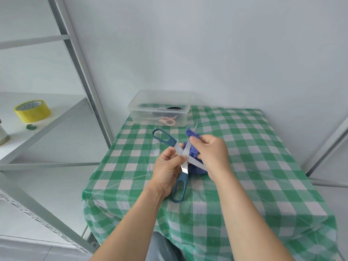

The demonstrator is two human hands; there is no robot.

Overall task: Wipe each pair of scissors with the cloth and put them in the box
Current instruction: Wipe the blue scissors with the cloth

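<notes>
Teal-handled scissors (pixel 180 182) are spread open in an X above the table. My left hand (pixel 168 173) pinches them near the pivot. My right hand (pixel 211 152) grips a bunched blue cloth (pixel 193 150) wrapped around one blade, whose tip pokes out past the cloth toward the box. A clear plastic box (pixel 183 99) stands at the table's far edge. It holds pink-handled scissors (pixel 167 121) and a dark-handled pair.
The table wears a green and white checked cloth (pixel 254 157). A grey metal shelf rack (pixel 79 59) stands to the left, with a yellow tape roll (pixel 32 110) on its shelf. White walls close off the back and right.
</notes>
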